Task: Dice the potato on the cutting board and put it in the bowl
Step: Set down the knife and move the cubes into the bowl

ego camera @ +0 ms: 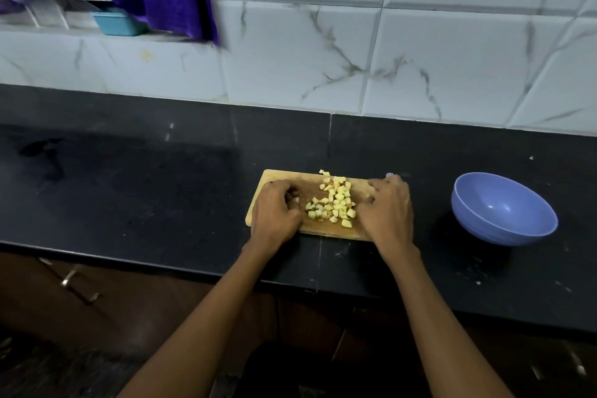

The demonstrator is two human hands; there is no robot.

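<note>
The left hand rests on the left end of the cutting board, fingers curled inward toward the heap; something small and pale shows at the fingertips, but whether that grip holds a piece or nothing cannot be told. The right hand lies over the board's right end with fingers bent and spread. Whether it clasps the board's edge, or a knife whose pale tip may be poking out beyond the knuckles, is hidden by the back of the hand.

Between the two grips sits the diced potato, a loose heap of small yellow cubes in the middle of the board, its edges just beside both sets of fingertips, and one or two strays at the far edge. The blue bowl stands on the dark desk well to the right of the right-hand grip, apart from the board and showing nothing inside.

The risks, as I judge them: the heap is loose, so a scoop with two cupped hands may shed cubes through the fingers onto the desk during the carry rightward. Lifting and tilting the board instead could send the far strays off the back edge. If a blade is under the right hand, gathering blindly toward it invites a nick.
</note>
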